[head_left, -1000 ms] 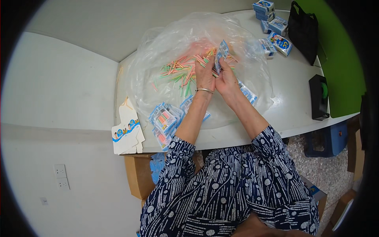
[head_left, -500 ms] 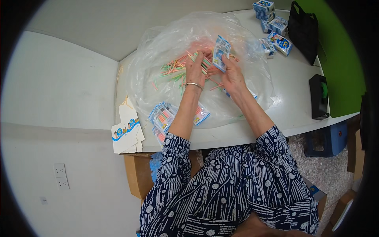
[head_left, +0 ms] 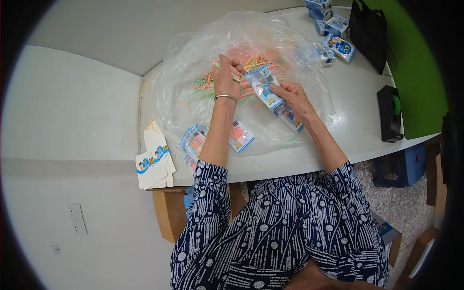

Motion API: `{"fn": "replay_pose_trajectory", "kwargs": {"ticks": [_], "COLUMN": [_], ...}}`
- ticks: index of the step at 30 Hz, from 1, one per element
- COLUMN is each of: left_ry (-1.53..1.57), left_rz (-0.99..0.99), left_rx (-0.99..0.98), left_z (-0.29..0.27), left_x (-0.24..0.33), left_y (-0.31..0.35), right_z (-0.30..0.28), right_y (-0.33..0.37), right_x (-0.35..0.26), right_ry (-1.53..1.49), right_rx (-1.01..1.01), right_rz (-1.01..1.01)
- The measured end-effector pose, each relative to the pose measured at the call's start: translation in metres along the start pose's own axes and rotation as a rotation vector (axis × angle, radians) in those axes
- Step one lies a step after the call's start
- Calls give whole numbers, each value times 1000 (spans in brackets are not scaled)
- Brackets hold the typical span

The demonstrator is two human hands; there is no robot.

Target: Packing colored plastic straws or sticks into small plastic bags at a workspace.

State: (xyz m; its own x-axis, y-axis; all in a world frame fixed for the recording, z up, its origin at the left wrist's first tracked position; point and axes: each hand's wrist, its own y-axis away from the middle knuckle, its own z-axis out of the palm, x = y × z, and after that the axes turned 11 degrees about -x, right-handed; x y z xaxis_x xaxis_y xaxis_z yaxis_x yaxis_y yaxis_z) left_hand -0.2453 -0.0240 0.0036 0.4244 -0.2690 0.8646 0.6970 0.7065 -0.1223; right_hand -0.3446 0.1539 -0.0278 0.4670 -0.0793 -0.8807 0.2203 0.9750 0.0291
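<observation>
My left hand [head_left: 226,81] is closed around a small bunch of thin pink and green sticks [head_left: 235,74]. Between the thumb and fingers of my right hand [head_left: 296,99] is a blue and white plastic packet [head_left: 265,86], its upper end close to the bunch. Another printed packet [head_left: 291,120] lies just under that hand. Beneath both hands a large clear plastic bag [head_left: 171,92] spreads over the table, with a loose heap of pink, green and yellow sticks [head_left: 205,83] on it. Packets with coloured sticks inside [head_left: 240,137] lie beside my left forearm, which partly hides others.
A flattened white printed carton [head_left: 154,162] rests at the table's left corner. At the far right are several blue and white boxes [head_left: 337,25], a black bag [head_left: 368,36] and a black tape dispenser [head_left: 388,113]. Below the table stand a cardboard box [head_left: 168,212] and a blue stool [head_left: 403,169].
My left hand has shifted left with the sticks. The packet in my right hand has come lower and tilted leftward, and the packet beneath it now shows more.
</observation>
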Motion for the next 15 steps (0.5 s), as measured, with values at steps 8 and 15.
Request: {"fn": "replay_pose_trajectory", "kwargs": {"ticks": [8,15], "left_ry": [-17,-136], "left_rz": [120,120], "left_rx": [-36,-78], "left_z": [45,55], "left_x": [16,10], "left_y": [22,37], "right_z": [-10,-12], "right_y": [13,16], "right_x": [1,2], "right_ry": [139,99], "right_rx": [-150,-203], "right_rz": [127,121]}}
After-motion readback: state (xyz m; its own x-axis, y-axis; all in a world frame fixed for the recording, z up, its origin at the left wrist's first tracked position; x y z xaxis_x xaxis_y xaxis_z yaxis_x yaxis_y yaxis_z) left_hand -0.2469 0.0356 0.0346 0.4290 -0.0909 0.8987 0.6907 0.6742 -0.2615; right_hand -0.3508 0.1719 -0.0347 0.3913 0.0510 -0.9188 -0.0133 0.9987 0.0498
